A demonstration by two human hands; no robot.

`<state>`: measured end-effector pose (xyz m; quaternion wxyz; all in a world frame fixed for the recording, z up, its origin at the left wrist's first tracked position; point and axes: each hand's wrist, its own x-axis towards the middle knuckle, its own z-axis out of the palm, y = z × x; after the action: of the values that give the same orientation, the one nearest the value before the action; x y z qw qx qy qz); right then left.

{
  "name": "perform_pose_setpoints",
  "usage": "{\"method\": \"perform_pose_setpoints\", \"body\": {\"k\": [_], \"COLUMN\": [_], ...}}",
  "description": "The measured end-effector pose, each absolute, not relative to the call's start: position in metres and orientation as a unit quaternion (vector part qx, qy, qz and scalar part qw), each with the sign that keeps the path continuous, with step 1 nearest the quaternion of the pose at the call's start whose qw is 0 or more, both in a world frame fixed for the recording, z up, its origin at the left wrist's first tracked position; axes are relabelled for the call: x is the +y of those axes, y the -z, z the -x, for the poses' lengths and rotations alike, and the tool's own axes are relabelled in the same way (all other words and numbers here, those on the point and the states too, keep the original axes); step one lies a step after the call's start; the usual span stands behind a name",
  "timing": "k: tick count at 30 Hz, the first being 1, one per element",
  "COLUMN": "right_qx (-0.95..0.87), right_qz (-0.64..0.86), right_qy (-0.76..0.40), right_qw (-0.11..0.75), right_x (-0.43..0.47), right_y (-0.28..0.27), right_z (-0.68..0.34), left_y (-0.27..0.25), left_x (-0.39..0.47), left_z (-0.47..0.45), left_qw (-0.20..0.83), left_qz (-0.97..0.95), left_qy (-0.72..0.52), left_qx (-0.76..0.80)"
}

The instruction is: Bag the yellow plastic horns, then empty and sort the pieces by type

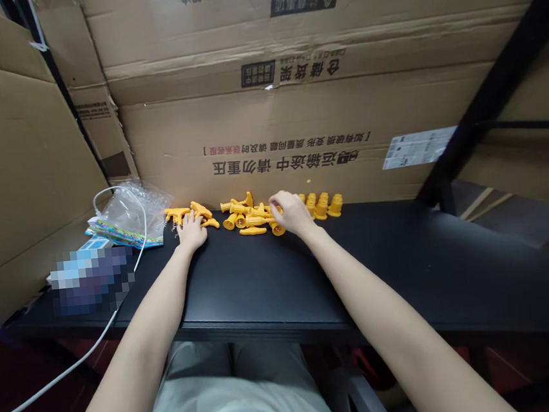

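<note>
My left hand (192, 232) rests over a small heap of yellow plastic T-shaped pieces (177, 213), its fingers spread and touching them. Thin white strings show beside these pieces. My right hand (290, 212) is bent with its fingers curled together at the right end of a pile of yellow cone-shaped pieces (256, 220); what lies between its fingertips is hidden. One slim yellow piece (253, 231) lies in front of that pile. Just right of my right hand, several yellow cones (334, 205) stand upright in rows, partly covered by the hand.
A black tabletop (262, 278) carries everything. A cardboard wall (257, 123) rises behind, with another cardboard panel (17, 159) at the left. A clear plastic bag (129, 213), a white cable (145, 238) and a blurred-out item (92, 278) lie on the left. A black frame post (485, 75) slants at the right.
</note>
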<state>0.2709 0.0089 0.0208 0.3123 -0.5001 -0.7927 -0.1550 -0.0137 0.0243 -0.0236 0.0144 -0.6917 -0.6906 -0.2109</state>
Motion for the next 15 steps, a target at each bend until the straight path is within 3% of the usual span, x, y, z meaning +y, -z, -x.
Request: {"method": "perform_pose_setpoints", "body": {"k": [6,15], "right_qx": [-0.846,-0.855], "right_qz": [0.502,0.480], "right_qy": [0.111,0.135], "right_qw": [0.140,0.144], "right_x": [0.004,0.006], "right_y": [-0.006,0.000], "right_z": [-0.244,-0.245], "left_y": [0.029,0.024], "left_x": [0.027,0.031], "left_z": [0.007,0.010], "left_qw": [0.020,0.034], "left_qz": [0.687,0.714], "left_qy": [0.203,0.239], "left_qx": [-0.697,-0.657]}}
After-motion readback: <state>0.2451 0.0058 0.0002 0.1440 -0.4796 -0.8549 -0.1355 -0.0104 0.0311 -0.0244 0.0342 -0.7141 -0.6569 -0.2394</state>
